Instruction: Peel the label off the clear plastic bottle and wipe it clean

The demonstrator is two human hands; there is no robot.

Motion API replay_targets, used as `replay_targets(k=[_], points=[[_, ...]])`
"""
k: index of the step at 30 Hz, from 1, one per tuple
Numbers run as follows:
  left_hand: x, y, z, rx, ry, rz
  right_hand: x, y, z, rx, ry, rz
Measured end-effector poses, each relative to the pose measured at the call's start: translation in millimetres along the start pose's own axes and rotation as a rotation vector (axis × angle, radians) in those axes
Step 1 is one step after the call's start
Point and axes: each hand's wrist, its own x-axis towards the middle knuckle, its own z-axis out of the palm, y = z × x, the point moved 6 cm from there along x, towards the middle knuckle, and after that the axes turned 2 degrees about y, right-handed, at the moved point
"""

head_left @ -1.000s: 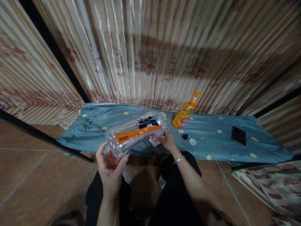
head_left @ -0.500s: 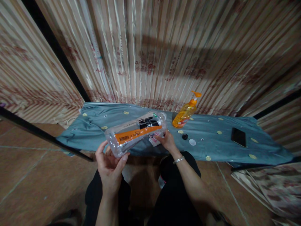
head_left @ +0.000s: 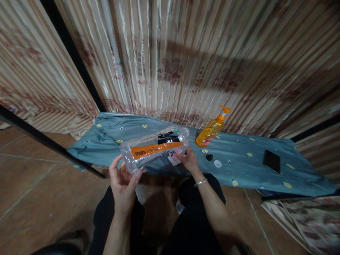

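Note:
A clear plastic bottle (head_left: 156,148) with an orange band and a black patch on its label lies tilted across both hands, base toward the left. My left hand (head_left: 124,186) cups the base, fingers behind and thumb in front. At the neck end, my right hand (head_left: 189,161) grips the bottle, its fingertips partly hidden. Just under that end a small pink and white packet (head_left: 174,158) shows beside my right fingers; whether they touch it I cannot tell. Right of this hand, a small black cap (head_left: 209,157) and a white disc (head_left: 217,163) lie on the cloth.
An orange pump bottle (head_left: 210,131) stands at the back of the blue-green cloth (head_left: 247,166) covering the bench. A dark phone (head_left: 271,161) lies toward the right. Behind hangs a striped curtain (head_left: 175,53), with black poles (head_left: 75,55) at the sides.
The view has shifted slightly, so the bench and its items sit a little further right. Both hands keep their hold on the clear bottle, whose tilt is nearly the same.

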Motion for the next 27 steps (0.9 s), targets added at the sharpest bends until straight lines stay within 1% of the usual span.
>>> replay_targets(k=[7,10,16,27], points=[[0.1,1.6,2.0,0.002,0.011,0.020,-0.7,-1.1,-1.1,-0.017,0.011,-0.027],[0.6,1.6,1.4,0.021,0.019,0.027,-1.2,-1.4,-1.8,-0.019,0.017,-0.015],[1.3,-0.8,-0.5,0.002,0.034,0.019,-1.0,-3.0,-1.7,-0.026,0.014,-0.018],[4.5,-1.6,1.4,-0.008,0.039,0.017,-0.5,-2.3,-1.6,-0.044,0.009,-0.021]])
